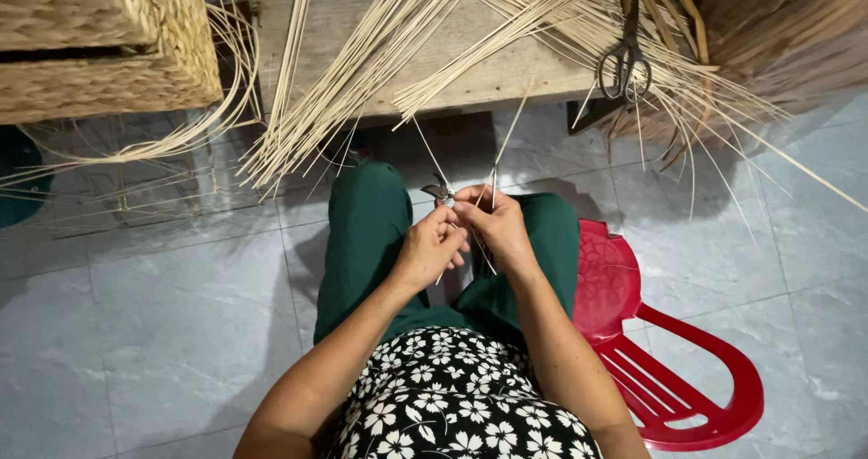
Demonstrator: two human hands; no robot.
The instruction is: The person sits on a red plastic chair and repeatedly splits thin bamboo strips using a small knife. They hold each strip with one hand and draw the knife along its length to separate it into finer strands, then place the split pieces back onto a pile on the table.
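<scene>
Grey tiled floor, low wooden bench (470,70) at top; centre frame, left hand (427,253) clenching small pliers (438,190), right hand (495,228) pinching thin cane strands (508,133), seemingly light, springy, brittle, best gripped near the ends.

The left hand (429,246) gripped small metal pliers (438,190), while the right hand (499,227) pinched thin pale reeds (495,156) rising toward the wooden desk (506,72). Scissors (624,61) lay among loose reed bundles (362,70) there. A red plastic chair (669,369) stood beside the right leg, and a woven basket (99,43) sat upper left.
</scene>
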